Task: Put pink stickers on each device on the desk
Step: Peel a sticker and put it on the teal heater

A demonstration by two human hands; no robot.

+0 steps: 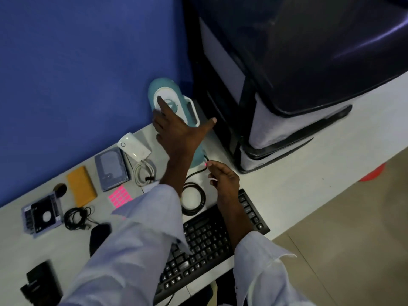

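Note:
A teal and white device (176,96) stands at the back of the white desk (298,173) against the blue wall. My left hand (178,131) reaches over it with straight fingers, the index fingertip touching its white top and the thumb spread to the right. My right hand (224,178) hovers by the device's base and pinches a small pink sticker (206,165) at its fingertips. A sheet of pink stickers (120,195) lies on the desk, partly under my left sleeve.
Along the desk lie a white box-shaped device (133,147), a grey hard drive (112,168), an orange pad (80,186), a drive caddy (42,214), earphones (77,217), a black mouse (99,235), coiled cables (194,199) and a black keyboard (209,235). A large dark-covered machine (287,85) stands at the right.

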